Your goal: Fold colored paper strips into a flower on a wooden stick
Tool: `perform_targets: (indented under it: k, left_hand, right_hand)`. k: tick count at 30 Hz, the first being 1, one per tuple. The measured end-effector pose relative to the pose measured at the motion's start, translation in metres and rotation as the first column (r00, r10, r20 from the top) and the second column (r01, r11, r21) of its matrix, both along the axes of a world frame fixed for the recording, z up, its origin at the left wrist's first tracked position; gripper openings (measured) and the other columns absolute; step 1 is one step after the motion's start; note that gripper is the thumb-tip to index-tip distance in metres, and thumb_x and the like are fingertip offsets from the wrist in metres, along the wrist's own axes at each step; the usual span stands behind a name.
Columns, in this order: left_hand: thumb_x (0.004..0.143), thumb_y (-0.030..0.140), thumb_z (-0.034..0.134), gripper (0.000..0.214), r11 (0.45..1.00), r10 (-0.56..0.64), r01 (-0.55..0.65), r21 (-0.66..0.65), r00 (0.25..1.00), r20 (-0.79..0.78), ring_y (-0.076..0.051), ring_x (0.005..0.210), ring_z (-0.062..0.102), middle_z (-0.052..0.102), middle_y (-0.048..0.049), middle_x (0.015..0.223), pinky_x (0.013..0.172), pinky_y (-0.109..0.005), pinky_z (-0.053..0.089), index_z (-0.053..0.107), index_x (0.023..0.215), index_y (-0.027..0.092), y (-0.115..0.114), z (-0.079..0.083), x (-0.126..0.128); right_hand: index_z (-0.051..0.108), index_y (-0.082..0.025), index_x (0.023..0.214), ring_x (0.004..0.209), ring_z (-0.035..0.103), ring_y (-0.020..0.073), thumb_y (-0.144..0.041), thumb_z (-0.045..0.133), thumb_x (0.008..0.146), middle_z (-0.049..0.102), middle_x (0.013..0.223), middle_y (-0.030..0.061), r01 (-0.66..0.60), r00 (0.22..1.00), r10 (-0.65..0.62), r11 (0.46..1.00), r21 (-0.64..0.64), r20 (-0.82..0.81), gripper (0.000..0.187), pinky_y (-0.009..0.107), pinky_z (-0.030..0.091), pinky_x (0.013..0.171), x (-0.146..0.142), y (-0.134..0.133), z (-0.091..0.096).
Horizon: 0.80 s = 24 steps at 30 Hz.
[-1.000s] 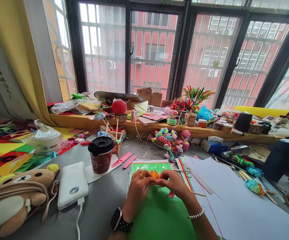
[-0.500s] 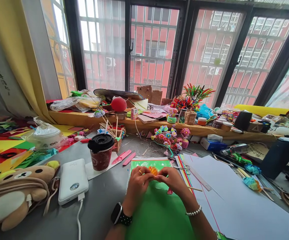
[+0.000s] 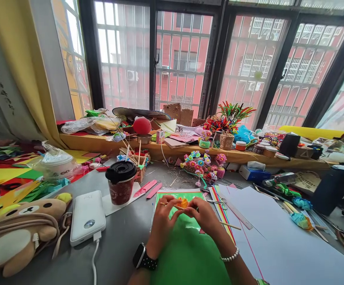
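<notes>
Both my hands meet over a green sheet in a clear sleeve (image 3: 195,194), fingers bent inward. Between their fingertips is a small orange folded-paper piece, like a flower (image 3: 184,203). My left hand (image 3: 163,215), with a ring and a watch, pinches it from the left. From the right, my right hand (image 3: 202,213), with a beaded bracelet, grips its near edge with thumb and fingers. The fingers partly cover the orange piece. Scissors (image 3: 222,203) lie just beyond the right hand, and a thin wooden stick (image 3: 231,225) pokes out beside the right wrist.
A lidded coffee cup (image 3: 120,184), a white power bank (image 3: 88,217) and a plush bear (image 3: 20,233) stand or lie left. White paper sheets (image 3: 287,229) and a clear ruler (image 3: 240,217) spread right. Pink folded strips (image 3: 145,188) and crochet flowers (image 3: 200,164) lie farther back.
The fingers have shifted slightly around the orange piece, and my left fingers now bend over it differently. The orange piece appears turned a little. Both hands stay in nearly the same place.
</notes>
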State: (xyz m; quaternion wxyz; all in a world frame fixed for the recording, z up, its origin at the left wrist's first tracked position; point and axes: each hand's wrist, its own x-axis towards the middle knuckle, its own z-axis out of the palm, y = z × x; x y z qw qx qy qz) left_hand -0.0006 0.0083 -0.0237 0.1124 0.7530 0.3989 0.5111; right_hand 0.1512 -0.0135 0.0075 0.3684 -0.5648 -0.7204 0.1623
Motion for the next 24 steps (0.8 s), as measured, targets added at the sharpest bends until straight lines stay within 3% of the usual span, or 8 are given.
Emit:
perform_targets:
  k: [4, 8, 14, 17, 19, 24]
  left_hand:
    - [0.064, 0.039, 0.064, 0.050, 0.964, 0.013, 0.055, -0.259, 0.967, 0.256, -0.025, 0.099, 0.051, 0.050, -0.0094, 0.108, 0.080, -0.040, 0.044, 0.050, 0.109, 0.022, 0.005, -0.008, 0.001]
    - [0.061, 0.049, 0.062, 0.063, 0.834, -0.001, 0.277, -0.477, 0.865, 0.501, -0.026, 0.106, 0.049, 0.045, -0.0151, 0.118, 0.082, -0.036, 0.043, 0.045, 0.113, 0.016, 0.013, -0.015, 0.002]
    - [0.067, 0.057, 0.052, 0.058, 0.692, 0.103, 0.471, -0.547, 0.686, 0.720, -0.022, 0.096, 0.057, 0.050, -0.0131, 0.114, 0.082, -0.035, 0.045, 0.047, 0.110, 0.018, 0.016, -0.011, 0.004]
    - [0.073, 0.054, 0.049, 0.050, 0.590, 0.132, 0.579, -0.563, 0.619, 0.774, -0.020, 0.090, 0.059, 0.054, -0.0131, 0.108, 0.081, -0.033, 0.046, 0.050, 0.105, 0.017, 0.012, -0.004, 0.002]
    - [0.074, 0.052, 0.049, 0.045, 0.542, 0.140, 0.612, -0.576, 0.610, 0.780, -0.019, 0.090, 0.059, 0.057, -0.0128, 0.104, 0.076, -0.030, 0.047, 0.054, 0.100, 0.016, 0.010, -0.002, 0.000]
    - [0.073, 0.053, 0.049, 0.045, 0.524, 0.175, 0.570, -0.632, 0.655, 0.736, -0.013, 0.069, 0.058, 0.058, -0.0097, 0.095, 0.049, -0.020, 0.044, 0.057, 0.093, 0.014, 0.015, -0.007, -0.001]
  right_hand:
    - [0.054, -0.015, 0.064, 0.064, 0.052, 0.0141, -0.015, 0.051, 0.078, 0.056, 0.066, 0.0018, -0.009, 1.000, 0.009, 0.999, 0.046, -0.004, 0.015, 0.024, 0.039, 0.060, -0.001, 0.000, 0.002]
    - [0.053, -0.015, 0.067, 0.065, 0.052, 0.0145, -0.014, 0.050, 0.078, 0.056, 0.069, 0.0026, -0.003, 1.000, 0.004, 0.998, 0.064, -0.022, 0.012, 0.024, 0.039, 0.060, -0.001, 0.000, 0.005]
    - [0.051, -0.016, 0.066, 0.065, 0.050, 0.0141, -0.013, 0.047, 0.079, 0.054, 0.069, 0.0025, -0.010, 1.000, 0.013, 0.992, 0.128, -0.022, 0.014, 0.024, 0.039, 0.060, -0.002, -0.001, 0.006]
    - [0.050, -0.017, 0.066, 0.065, 0.050, 0.0144, -0.015, 0.047, 0.080, 0.053, 0.069, 0.0026, -0.019, 1.000, 0.023, 0.984, 0.178, -0.017, 0.015, 0.024, 0.039, 0.060, -0.003, 0.000, 0.003]
    - [0.050, -0.017, 0.066, 0.065, 0.049, 0.0150, -0.015, 0.047, 0.081, 0.053, 0.068, 0.0026, -0.030, 1.000, 0.031, 0.979, 0.199, -0.002, 0.015, 0.024, 0.039, 0.059, -0.003, 0.001, 0.002]
    - [0.049, -0.017, 0.068, 0.066, 0.049, 0.0157, -0.016, 0.046, 0.082, 0.053, 0.070, 0.0033, -0.045, 0.999, 0.037, 0.964, 0.263, 0.037, 0.014, 0.025, 0.039, 0.059, -0.006, 0.002, 0.000]
